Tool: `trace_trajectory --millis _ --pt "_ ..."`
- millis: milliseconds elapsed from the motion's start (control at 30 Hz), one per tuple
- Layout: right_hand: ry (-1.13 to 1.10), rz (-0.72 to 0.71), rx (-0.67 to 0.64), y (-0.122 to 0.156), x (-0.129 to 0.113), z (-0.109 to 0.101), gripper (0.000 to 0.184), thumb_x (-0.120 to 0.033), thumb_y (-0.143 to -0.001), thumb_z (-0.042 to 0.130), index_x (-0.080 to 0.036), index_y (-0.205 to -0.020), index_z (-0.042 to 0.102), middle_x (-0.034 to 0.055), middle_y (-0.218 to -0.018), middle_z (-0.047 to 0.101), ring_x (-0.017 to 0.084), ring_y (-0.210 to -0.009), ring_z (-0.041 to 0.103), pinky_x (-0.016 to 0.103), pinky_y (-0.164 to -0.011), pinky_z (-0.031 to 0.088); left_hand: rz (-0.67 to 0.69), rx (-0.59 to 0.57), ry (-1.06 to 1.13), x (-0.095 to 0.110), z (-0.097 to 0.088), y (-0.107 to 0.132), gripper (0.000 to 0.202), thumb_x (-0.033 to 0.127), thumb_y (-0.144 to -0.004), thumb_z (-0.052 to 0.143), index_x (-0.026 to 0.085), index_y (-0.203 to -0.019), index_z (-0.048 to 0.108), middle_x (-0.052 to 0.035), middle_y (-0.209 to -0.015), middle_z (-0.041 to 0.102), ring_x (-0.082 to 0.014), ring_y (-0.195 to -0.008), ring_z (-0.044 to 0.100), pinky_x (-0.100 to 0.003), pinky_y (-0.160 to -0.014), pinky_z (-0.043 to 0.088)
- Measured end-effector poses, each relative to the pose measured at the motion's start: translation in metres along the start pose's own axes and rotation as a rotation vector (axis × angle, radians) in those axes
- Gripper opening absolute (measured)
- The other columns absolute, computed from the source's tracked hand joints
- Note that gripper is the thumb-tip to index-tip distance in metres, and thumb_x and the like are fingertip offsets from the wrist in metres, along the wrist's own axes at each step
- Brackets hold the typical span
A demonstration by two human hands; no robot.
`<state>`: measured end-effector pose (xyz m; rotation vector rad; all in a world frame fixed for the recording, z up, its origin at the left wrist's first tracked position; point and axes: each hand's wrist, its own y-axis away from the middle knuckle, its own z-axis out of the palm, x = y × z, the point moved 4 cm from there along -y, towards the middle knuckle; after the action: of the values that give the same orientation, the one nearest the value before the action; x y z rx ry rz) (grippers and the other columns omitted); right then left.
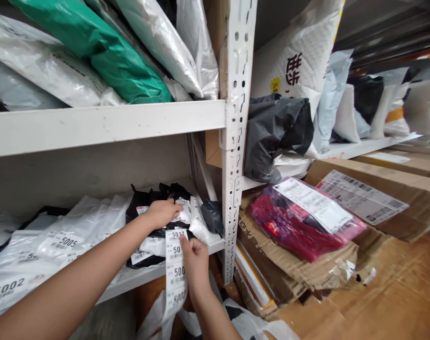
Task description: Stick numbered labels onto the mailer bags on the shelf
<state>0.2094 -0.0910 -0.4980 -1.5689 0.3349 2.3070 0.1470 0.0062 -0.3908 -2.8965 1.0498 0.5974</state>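
My left hand reaches onto the lower shelf and rests with curled fingers on a black parcel bag bearing white labels. My right hand pinches a hanging strip of white number labels printed with figures such as 5017. The strip dangles in front of the shelf edge, just below the black bag. Beside the black bag lie several white and clear bags with labels reading 5005 and 5002.
An upper shelf carries green, white and grey mailer bags. A white perforated upright divides the racks. To the right, a red garment in a clear bag lies on flattened cardboard boxes, with more parcels behind.
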Motion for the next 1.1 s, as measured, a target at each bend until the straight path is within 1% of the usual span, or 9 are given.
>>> trace_trajectory --millis 133,300,367,433,500,600,667,800,1100 --pt "0.039 0.044 -0.279 0.008 -0.024 -0.018 0.048 -0.046 -0.060 0.072 -0.019 -0.047 0.035 -0.0080 -0.044 0.036 0.005 -0.044 0.029 0.022 -0.044 0.021 -0.040 -0.009 0.088 0.001 -0.004 0.000 0.028 0.035 -0.088 0.040 0.021 -0.104 0.058 -0.0097 -0.105 0.061 -0.0255 -0.093 0.060 -0.031 -0.070 0.042" --pt "-0.169 0.141 -0.373 -0.002 -0.032 -0.059 0.039 -0.035 -0.053 0.082 -0.019 -0.073 0.052 -0.0014 -0.064 0.065 0.011 -0.053 0.055 0.022 -0.052 0.040 -0.196 0.030 0.300 -0.012 0.000 0.002 0.078 0.040 -0.072 0.063 0.015 -0.137 0.027 -0.0148 -0.109 0.061 -0.0281 -0.098 0.060 -0.033 -0.078 0.045" --pt "-0.218 0.194 -0.420 -0.007 -0.023 -0.068 0.046 -0.032 -0.052 0.083 -0.019 -0.088 0.058 0.0012 -0.071 0.069 0.014 -0.058 0.060 0.026 -0.058 0.045 -0.137 0.100 0.295 -0.011 -0.001 0.003 0.068 0.034 -0.071 0.064 0.019 -0.132 0.037 -0.0141 -0.115 0.056 -0.0279 -0.104 0.056 -0.034 -0.082 0.045" --pt "-0.240 0.185 -0.359 -0.013 -0.011 -0.074 0.042 -0.035 -0.055 0.081 -0.016 -0.088 0.062 0.0012 -0.067 0.068 0.013 -0.055 0.059 0.025 -0.057 0.044 0.022 0.225 0.217 -0.001 -0.007 0.004 0.042 0.019 -0.073 0.059 0.022 -0.115 0.056 -0.0122 -0.123 0.050 -0.0284 -0.116 0.048 -0.037 -0.092 0.041" --pt "-0.268 0.145 -0.246 -0.019 0.001 -0.075 0.034 -0.040 -0.059 0.078 -0.016 -0.078 0.062 -0.0004 -0.059 0.065 0.012 -0.051 0.055 0.024 -0.054 0.041 0.233 0.263 0.256 0.015 -0.011 0.004 0.041 0.004 -0.071 0.049 0.022 -0.105 0.062 -0.0081 -0.127 0.050 -0.0238 -0.121 0.043 -0.034 -0.100 0.035" --pt "-0.301 0.063 -0.146 -0.027 0.011 -0.066 0.038 -0.043 -0.058 0.076 -0.017 -0.083 0.064 -0.0001 -0.062 0.066 0.014 -0.058 0.057 0.025 -0.056 0.041 0.388 0.095 0.502 0.037 -0.010 -0.002 0.045 0.002 -0.075 0.039 0.022 -0.108 0.062 -0.0024 -0.116 0.062 -0.0142 -0.108 0.054 -0.025 -0.096 0.037" --pt "-0.308 0.011 -0.088 -0.032 0.013 -0.057 0.043 -0.046 -0.058 0.075 -0.016 -0.088 0.066 0.0017 -0.067 0.068 0.017 -0.064 0.059 0.027 -0.059 0.043 0.347 0.026 0.561 0.045 -0.009 -0.007 0.031 0.018 -0.085 0.037 0.019 -0.098 0.065 -0.0029 -0.102 0.067 -0.0157 -0.095 0.059 -0.025 -0.087 0.042" --pt "-0.317 -0.032 0.000 -0.036 0.014 -0.041 0.043 -0.052 -0.059 0.070 -0.014 -0.079 0.064 0.0017 -0.064 0.066 0.017 -0.063 0.059 0.028 -0.061 0.044 0.259 0.036 0.447 0.050 -0.006 -0.015 0.036 0.047 -0.084 0.042 0.019 -0.082 0.065 -0.0034 -0.086 0.067 -0.0184 -0.079 0.060 -0.026 -0.067 0.041" --pt "-0.313 0.029 0.151 -0.038 0.023 -0.039 0.041 -0.053 -0.062 0.069 -0.017 -0.055 0.051 -0.0039 -0.047 0.054 0.010 -0.046 0.044 0.024 -0.048 0.036 0.111 0.077 0.252 0.052 0.004 -0.018 0.024 0.035 -0.086 0.041 0.020 -0.090 0.059 -0.0085 -0.091 0.069 -0.0251 -0.083 0.063 -0.030 -0.062 0.039"
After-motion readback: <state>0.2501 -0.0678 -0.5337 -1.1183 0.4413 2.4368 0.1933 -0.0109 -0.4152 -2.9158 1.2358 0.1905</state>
